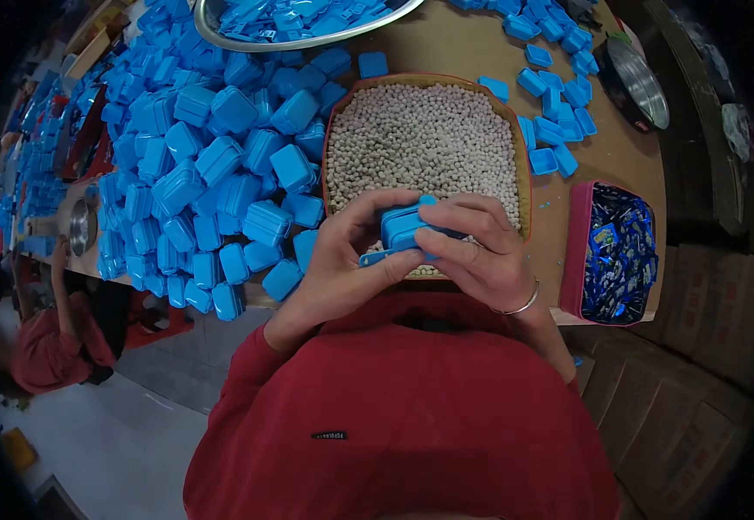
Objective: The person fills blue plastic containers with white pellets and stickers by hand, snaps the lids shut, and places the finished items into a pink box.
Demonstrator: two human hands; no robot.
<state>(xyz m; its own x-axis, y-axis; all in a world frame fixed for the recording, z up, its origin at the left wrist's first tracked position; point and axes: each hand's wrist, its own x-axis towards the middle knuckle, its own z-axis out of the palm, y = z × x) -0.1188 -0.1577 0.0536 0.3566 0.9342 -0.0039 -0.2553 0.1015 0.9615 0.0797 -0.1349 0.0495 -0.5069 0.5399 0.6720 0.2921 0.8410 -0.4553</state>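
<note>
The left hand (346,251) and right hand (481,247) pinch a blue box (400,229) between them, fingers curled against it. Just beyond the hands, pale beads (420,139) fill a tray (523,195); blue boxes (212,178) lie piled left of the left hand.

workshop | table (446,39) heaped with blue boxes (221,160) | tray (524,178) of pale pellets (424,130) | stacked cartons (702,299) at right | another person (52,347) at far left
</note>
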